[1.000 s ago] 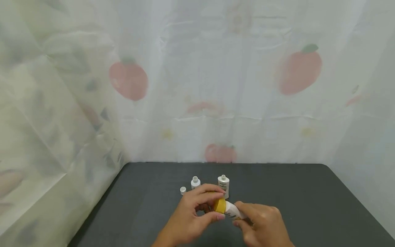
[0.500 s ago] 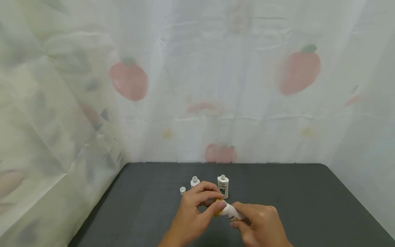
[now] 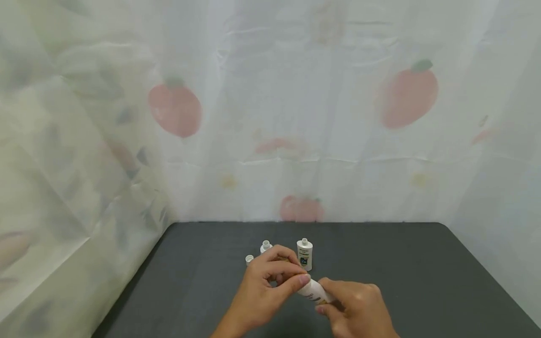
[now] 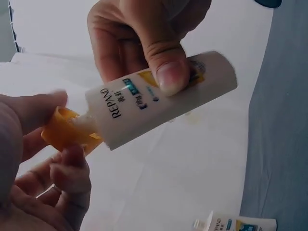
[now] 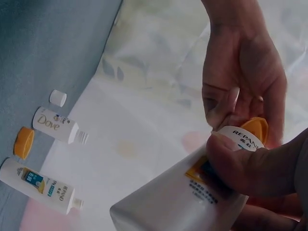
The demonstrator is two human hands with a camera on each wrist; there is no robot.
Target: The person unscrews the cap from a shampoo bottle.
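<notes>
Head view — bottle [image 3: 313,291] between both hands [image 3: 270,291].

Head view: high and behind the hands, facing forward and down across the dark table [image 3: 422,263] to the printed curtain [image 3: 338,117]; hands small at bottom edge. Left wrist view: very close, looking up at the white tube [image 4: 163,98]. Right wrist view: equally close, opposite side. All three share the tube; the right wrist and head views also share the standing bottles [image 5: 55,126].
</notes>
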